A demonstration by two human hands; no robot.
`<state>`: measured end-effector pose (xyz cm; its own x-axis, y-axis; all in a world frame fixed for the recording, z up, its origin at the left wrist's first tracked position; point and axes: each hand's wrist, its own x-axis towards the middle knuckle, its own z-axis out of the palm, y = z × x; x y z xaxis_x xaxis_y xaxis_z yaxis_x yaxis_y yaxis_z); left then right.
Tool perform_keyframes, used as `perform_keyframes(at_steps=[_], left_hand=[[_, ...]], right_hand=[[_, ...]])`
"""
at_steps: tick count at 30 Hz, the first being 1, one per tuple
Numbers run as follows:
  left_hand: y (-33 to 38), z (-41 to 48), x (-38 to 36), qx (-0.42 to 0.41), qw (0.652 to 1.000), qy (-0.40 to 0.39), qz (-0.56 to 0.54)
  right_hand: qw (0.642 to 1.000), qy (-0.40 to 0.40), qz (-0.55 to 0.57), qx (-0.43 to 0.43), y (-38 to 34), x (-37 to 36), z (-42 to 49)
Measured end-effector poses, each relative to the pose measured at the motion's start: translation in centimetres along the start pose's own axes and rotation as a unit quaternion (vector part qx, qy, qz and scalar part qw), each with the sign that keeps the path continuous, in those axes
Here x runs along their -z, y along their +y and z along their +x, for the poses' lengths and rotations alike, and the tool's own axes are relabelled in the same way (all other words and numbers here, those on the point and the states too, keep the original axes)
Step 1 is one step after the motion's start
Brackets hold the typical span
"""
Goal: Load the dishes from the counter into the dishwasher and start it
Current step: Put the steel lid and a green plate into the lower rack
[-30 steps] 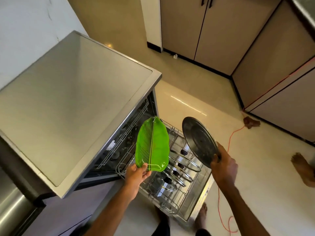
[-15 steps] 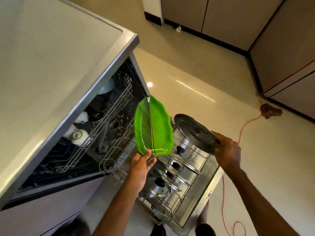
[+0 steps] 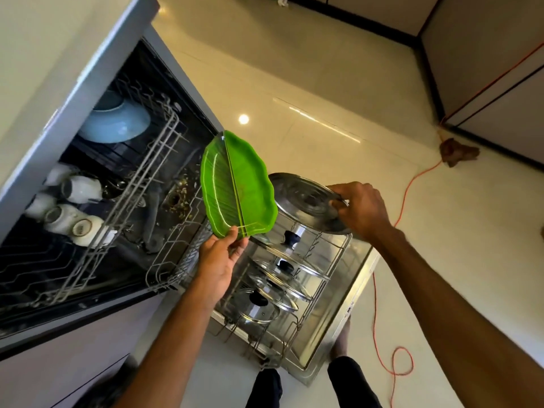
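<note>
My left hand [image 3: 219, 254] pinches the lower edge of a green leaf-shaped plate [image 3: 235, 187], held nearly upright above the pulled-out lower rack [image 3: 326, 254] of the open dishwasher [image 3: 188, 92]. To its right, my right hand [image 3: 362, 210] grips the rim of a round steel plate [image 3: 303, 198], tilted over the far end of that rack. Three glass lids with dark knobs [image 3: 279, 269] stand in the lower rack. The upper rack [image 3: 138, 184] holds a blue bowl [image 3: 117, 122] and several white cups [image 3: 67, 207].
The dishwasher door [image 3: 350, 301] lies open flat under the rack. An orange cable [image 3: 382, 290] runs along the tiled floor on the right, past a brown cloth [image 3: 457, 151]. Cabinet fronts [image 3: 485, 54] line the far right. My feet and dark trouser legs [image 3: 265, 387] are at the bottom.
The view has dropped closer to the dishwasher. Both plates have come lower toward the lower rack, and the steel plate has tilted flatter.
</note>
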<state>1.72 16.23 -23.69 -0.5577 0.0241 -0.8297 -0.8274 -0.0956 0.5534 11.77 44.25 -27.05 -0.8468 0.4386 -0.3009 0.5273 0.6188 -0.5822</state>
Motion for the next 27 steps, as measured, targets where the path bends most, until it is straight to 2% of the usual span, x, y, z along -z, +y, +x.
perform_keyframes(at_steps=[5, 14, 22, 27], left_hand=[[-0.4, 0.4, 0.1, 0.005, 1.000, 0.000, 0.005], [-0.7, 1.1, 0.0, 0.008, 1.000, -0.004, -0.005], [-1.1, 1.3, -0.3, 0.017, 1.000, -0.003, -0.007], [-1.3, 1.7, 0.2, 0.026, 1.000, -0.003, -0.005]], right_hand=[[0.997, -0.052, -0.055, 0.000, -0.1, -0.8, 0.6], [0.997, -0.051, -0.042, -0.025, 0.5, -2.7, -0.4], [0.994, -0.089, -0.040, -0.051, 1.3, -8.0, -2.4], [0.992, -0.103, -0.027, -0.073, 1.9, -8.1, -1.9]])
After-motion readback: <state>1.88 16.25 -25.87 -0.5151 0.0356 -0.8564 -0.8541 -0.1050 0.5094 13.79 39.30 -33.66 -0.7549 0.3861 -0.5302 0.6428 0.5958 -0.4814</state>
